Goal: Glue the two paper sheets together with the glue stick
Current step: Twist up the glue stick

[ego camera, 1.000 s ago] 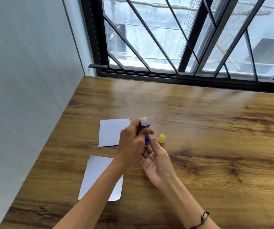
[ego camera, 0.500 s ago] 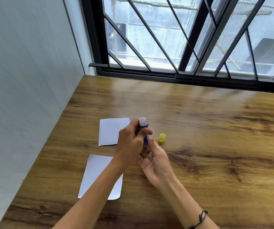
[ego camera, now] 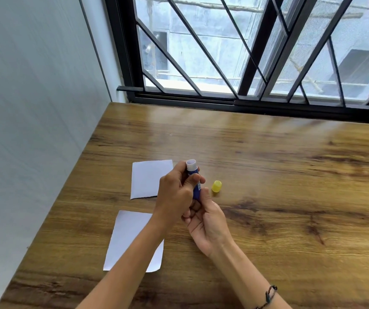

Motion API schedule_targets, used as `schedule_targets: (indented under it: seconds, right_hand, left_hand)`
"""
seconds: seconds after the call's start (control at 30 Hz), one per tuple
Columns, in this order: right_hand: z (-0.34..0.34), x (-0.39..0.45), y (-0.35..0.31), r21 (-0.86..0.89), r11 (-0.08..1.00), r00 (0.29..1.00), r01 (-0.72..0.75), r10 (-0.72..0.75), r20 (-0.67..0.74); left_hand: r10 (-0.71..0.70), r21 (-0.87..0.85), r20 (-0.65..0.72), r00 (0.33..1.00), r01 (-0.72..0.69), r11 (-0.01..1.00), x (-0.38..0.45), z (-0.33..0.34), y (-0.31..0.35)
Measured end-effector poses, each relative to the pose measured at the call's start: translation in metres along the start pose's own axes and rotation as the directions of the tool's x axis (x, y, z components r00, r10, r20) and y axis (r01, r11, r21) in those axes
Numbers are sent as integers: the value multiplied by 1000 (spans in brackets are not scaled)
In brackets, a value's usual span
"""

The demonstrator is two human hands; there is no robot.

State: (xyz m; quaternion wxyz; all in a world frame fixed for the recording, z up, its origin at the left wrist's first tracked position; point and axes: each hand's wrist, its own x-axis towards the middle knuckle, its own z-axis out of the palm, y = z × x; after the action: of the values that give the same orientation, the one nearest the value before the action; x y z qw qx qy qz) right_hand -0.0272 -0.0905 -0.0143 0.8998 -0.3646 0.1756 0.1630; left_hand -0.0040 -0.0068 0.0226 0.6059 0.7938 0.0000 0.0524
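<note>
Setting: a room in a home or flat, as far as I can tell.
Surface: wood-grain table point(ego camera: 268, 175) under my hands.
Ahead: sliding window point(ego camera: 257, 52) with black diagonal grille; neighbouring building outside.
Left: plain pale wall point(ego camera: 34, 108).

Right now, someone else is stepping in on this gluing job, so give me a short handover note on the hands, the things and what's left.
Left hand: grips the barrel of the glue stick, upright, cap off.
Right hand: fingers pinch the stick's base from below.
Yellow cap: on the table, just right of the hands.
Far paper sheet and near paper sheet: flat, apart, left of the hands.
Done: cap removed.
Left: spread glue on one sheet, press the other onto it.
</note>
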Motion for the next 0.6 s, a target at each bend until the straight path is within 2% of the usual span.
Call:
schedule_targets:
  seconds: [0.23, 0.47, 0.6]
  right_hand:
    - [-4, -2, -2, 46, 998, 995, 41, -45, 86]
    - [-4, -3, 3, 51, 999, 998, 3, 0, -59]
    - [-7, -1, 4, 75, 997, 999, -10, 12, -30]
  left_hand:
    - [-26, -34, 4, 1000, 26, 999, -3, 0, -2]
    - [-12, 8, -5, 1000, 12, 1000, -5, 2, -8]
    - [-13, -14, 1, 1000, 13, 1000, -6, 2, -8]
